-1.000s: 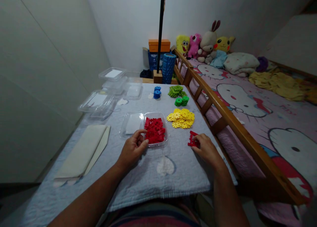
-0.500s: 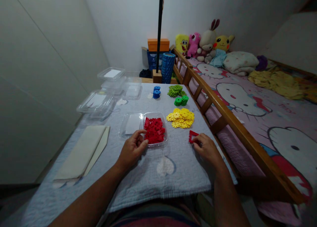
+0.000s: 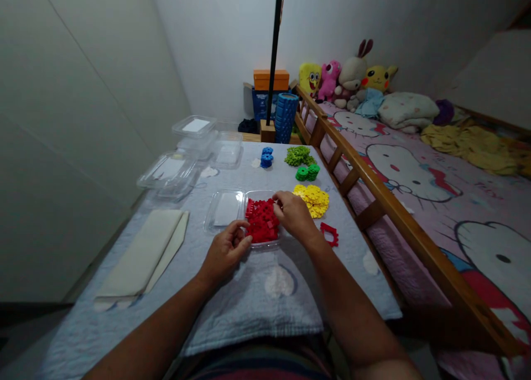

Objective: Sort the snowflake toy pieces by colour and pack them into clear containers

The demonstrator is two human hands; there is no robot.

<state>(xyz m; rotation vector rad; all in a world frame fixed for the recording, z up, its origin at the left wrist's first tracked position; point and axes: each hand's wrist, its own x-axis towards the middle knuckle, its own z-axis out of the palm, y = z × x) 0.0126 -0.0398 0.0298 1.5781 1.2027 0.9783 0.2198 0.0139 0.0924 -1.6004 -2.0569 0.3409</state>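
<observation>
Landmark: I am taking the clear tray (image 3: pixel 277 241) of red snap pieces (image 3: pixel 261 220) on the desk (image 3: pixel 249 297) as my reference.
Left hand: my left hand (image 3: pixel 226 250) is pinching the tray's near left rim with curled fingers, I judge to stop the light tray from sliding.
Right hand: my right hand (image 3: pixel 295 214) is arching over the tray's right edge, fingertips dipping among the red pieces. I cannot tell whether it is gripping one.
Red frame: one joined red frame (image 3: pixel 329 234) is lying flat just right of the tray, apart from both hands.
Lid: one clear lid (image 3: pixel 226 209) is sitting touching the tray's left side, probably parked within reach.
Colour groups: beyond the tray, to its right, one yellow heap (image 3: pixel 314 198) is lying, then two dark green stacks (image 3: pixel 307 172), one loose light green heap (image 3: pixel 298 156) and a small blue stack (image 3: pixel 266 157). Each colour is lying apart from the others, and the loose pieces are too many to count.
Empty tubs: at least three clear tubs (image 3: pixel 174 172) are waiting beyond the tray, to its left.
Cloth: one folded cream cloth (image 3: pixel 145 253) is lying left of the tray.
</observation>
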